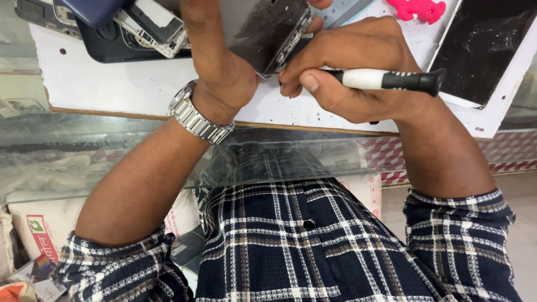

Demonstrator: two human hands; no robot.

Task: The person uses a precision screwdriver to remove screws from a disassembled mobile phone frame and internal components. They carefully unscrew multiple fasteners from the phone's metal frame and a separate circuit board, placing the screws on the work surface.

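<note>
My left hand (215,53), with a metal watch (196,118) on the wrist, grips a dark phone (268,31) tilted on edge over the white board (128,84). Its fingers are hidden behind the phone. My right hand (347,61) is closed around a screwdriver (391,80) with a white and black handle. The tip is hidden behind my fingers at the phone's lower edge.
Several opened phones and parts (140,28) lie at the board's far left. A black screen panel (484,47) lies at the far right, a pink object (419,8) at the top. The board rests on a glass counter (84,151).
</note>
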